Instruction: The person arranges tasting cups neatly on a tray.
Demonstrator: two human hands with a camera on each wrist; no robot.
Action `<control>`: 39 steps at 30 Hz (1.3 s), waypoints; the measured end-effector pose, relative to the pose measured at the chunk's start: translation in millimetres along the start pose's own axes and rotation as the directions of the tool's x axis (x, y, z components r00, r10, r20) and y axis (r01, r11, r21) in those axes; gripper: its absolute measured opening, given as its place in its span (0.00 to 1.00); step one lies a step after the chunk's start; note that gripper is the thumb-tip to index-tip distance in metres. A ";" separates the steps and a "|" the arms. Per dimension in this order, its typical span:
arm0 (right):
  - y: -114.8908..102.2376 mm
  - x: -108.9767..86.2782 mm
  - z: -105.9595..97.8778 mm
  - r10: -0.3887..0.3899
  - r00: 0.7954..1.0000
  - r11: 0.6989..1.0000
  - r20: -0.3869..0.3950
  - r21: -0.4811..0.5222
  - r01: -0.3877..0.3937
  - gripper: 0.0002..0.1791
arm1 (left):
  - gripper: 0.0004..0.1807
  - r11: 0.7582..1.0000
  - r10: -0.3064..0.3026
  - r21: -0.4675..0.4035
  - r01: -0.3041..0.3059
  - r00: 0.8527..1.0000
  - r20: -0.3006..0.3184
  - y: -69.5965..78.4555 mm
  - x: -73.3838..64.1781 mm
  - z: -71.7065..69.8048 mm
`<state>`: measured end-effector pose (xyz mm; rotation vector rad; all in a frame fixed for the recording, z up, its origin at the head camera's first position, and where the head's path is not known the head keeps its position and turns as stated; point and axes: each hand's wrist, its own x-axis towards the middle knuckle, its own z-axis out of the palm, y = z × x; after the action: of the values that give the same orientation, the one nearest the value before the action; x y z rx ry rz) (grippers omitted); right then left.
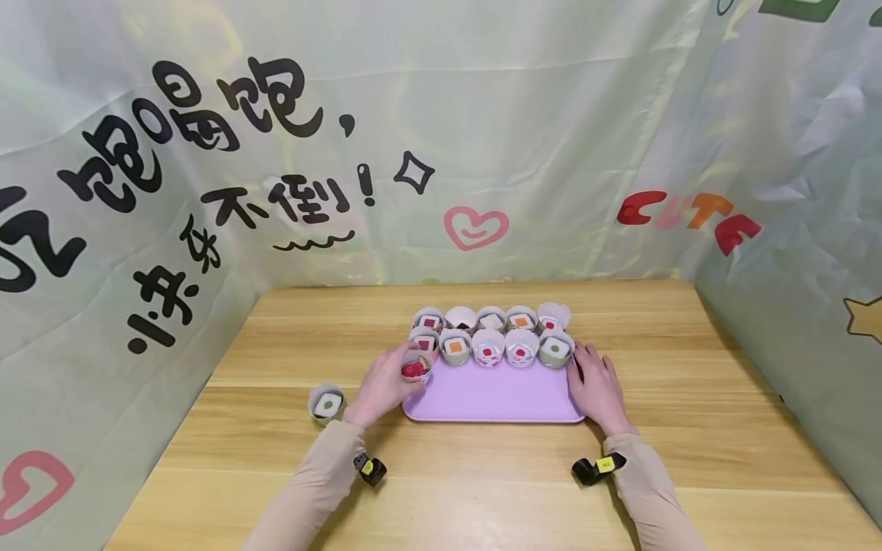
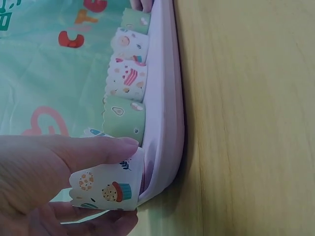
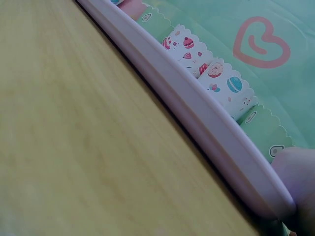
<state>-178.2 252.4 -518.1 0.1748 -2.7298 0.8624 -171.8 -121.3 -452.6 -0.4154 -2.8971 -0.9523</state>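
In the head view my left hand [image 1: 384, 385] grips a paper cupcake cup [image 1: 416, 367] with something red inside. The left wrist view shows cupcake and cookie prints on the white cup [image 2: 115, 189], held between thumb and fingers at the tray's near left corner. The purple tray [image 1: 492, 398] bears two rows of paper cups, the front row including a green cup [image 1: 555, 348] at its right end. My right hand [image 1: 601, 386] rests at the tray's right edge beside that green cup, its thumb [image 3: 295, 169] by the rim in the right wrist view.
A single green paper cup [image 1: 327, 404] stands on the wooden table [image 1: 475, 490], left of the tray and close to my left wrist. A printed fabric backdrop [image 1: 551, 138] rises behind the table and along both sides.
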 end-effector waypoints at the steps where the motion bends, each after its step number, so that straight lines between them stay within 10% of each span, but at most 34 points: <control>1: -0.2 -0.2 0.0 -0.003 1.000 1.000 -0.004 -0.002 0.003 0.25 | 0.39 1.000 -0.002 0.000 0.002 1.000 -0.001 0.3 0.0 0.2; 27: -1.4 -1.1 -1.1 0.004 1.000 1.000 -0.001 0.006 -0.004 0.25 | 0.37 0.999 0.030 -0.014 -0.030 0.999 -0.027 4.4 -3.8 6.7; 39: -3.1 -0.7 -3.7 0.002 1.000 1.000 0.002 0.002 -0.002 0.24 | 0.40 0.995 -0.077 0.071 0.070 0.992 0.098 -17.8 -16.6 -40.6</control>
<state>-176.2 252.0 -513.7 0.1741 -2.7312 0.8662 -161.6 -163.0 -432.5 -0.3642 -3.0454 -0.8644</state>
